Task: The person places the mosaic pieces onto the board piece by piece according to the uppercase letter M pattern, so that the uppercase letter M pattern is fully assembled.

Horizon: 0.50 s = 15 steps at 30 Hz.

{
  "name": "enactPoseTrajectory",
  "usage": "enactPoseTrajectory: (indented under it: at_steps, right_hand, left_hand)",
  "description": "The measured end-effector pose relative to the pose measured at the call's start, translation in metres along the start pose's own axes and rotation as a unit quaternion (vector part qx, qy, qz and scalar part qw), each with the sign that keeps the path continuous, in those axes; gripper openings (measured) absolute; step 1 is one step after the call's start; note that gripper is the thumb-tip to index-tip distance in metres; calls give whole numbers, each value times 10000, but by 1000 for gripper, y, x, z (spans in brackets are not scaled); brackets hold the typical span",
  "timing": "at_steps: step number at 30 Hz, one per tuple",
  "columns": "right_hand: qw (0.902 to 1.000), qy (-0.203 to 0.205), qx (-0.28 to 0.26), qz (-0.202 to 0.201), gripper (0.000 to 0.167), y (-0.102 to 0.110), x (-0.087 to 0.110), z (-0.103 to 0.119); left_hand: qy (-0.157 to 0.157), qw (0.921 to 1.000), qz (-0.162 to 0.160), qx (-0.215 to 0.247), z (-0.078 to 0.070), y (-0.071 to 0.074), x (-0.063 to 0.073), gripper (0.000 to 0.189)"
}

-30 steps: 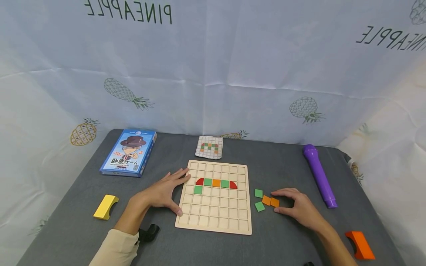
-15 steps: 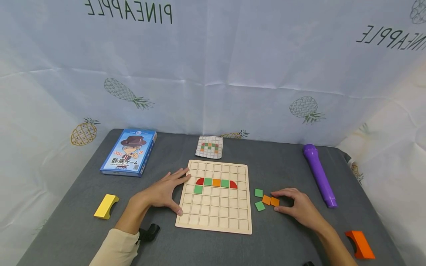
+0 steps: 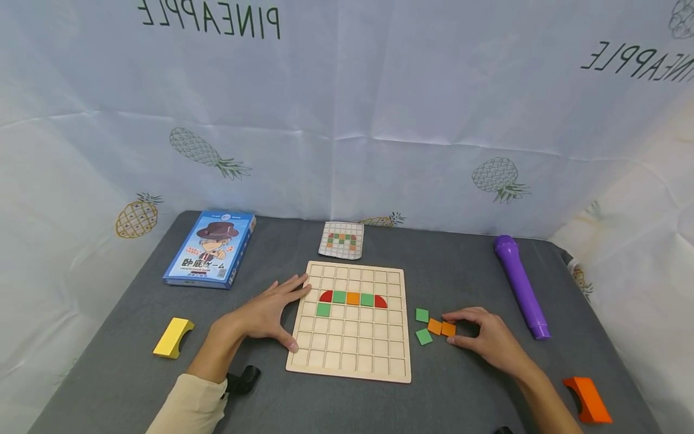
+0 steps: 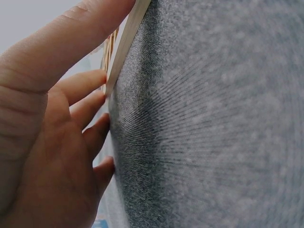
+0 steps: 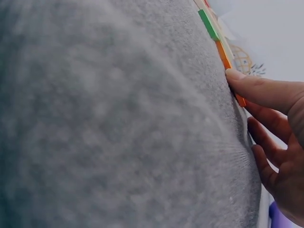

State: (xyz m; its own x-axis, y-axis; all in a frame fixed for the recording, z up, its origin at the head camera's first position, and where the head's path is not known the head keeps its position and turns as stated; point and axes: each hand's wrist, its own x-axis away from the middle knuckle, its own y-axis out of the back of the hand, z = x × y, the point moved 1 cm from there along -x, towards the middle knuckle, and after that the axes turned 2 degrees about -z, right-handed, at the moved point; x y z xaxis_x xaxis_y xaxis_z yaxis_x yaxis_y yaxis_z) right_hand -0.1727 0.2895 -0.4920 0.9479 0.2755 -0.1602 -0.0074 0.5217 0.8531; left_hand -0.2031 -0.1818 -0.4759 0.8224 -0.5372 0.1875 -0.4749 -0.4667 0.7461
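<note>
My left hand (image 3: 267, 311) rests spread along the left edge of a wooden grid board (image 3: 347, 355), thumb and fingertips touching its rim. In the left wrist view, the board's edge (image 4: 124, 45) shows between the thumb and fingers of that hand (image 4: 61, 128). On the board lie two red quarter-round tiles (image 3: 326, 296), an orange square tile (image 3: 353, 298) and several green square tiles (image 3: 339, 297). Right of the board, my right hand (image 3: 488, 337) pinches a loose orange square tile (image 3: 447, 329) between thumb and index finger. Another orange tile (image 3: 434, 327) and two green tiles (image 3: 424, 337) lie beside it.
A small pattern card (image 3: 341, 240) lies behind the board. A blue game box (image 3: 210, 248) is at the back left, with a yellow arch block (image 3: 172, 337) nearer. On the right are a purple microphone-shaped object (image 3: 520, 286) and an orange arch block (image 3: 588, 400).
</note>
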Motion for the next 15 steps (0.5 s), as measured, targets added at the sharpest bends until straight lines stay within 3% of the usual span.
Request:
enactPoseTrajectory:
  at_steps: [15]
  right_hand:
    - [9987,72,-334,368,37,17,-12,2]
  left_hand:
    - [-74,10000,-12,40,3,-1,0,123]
